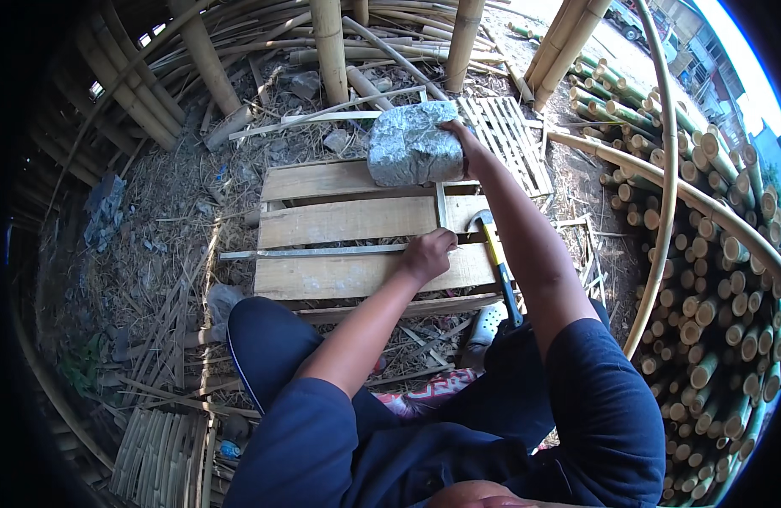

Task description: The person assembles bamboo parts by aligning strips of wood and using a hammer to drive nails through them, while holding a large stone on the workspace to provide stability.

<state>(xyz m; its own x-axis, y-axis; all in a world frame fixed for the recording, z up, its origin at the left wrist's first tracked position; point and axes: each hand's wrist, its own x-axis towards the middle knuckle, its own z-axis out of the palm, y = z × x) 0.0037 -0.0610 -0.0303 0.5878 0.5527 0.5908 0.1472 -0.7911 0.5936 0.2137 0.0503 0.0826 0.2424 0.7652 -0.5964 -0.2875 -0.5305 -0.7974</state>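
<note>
My right hand (465,146) grips the right end of a rough grey stone block (414,144), held over the far edge of a low wooden slatted platform (339,222). My left hand (429,257) is closed over the platform's middle, where a long thin bamboo strip (322,251) from the left runs under its fingers. A short upright strip (440,203) stretches from near the block down to that hand; how the strips meet is hidden. Just right of my left hand lies a hammer (495,254) with a yellow and black handle, its head toward the far side.
A slatted bamboo panel (505,140) lies beyond the platform at right. Cut bamboo poles (703,279) are stacked along the right, behind a curved pole (664,195). Bamboo posts (328,51) stand at the back. Straw and splinters litter the ground; more slats (157,453) lie at lower left.
</note>
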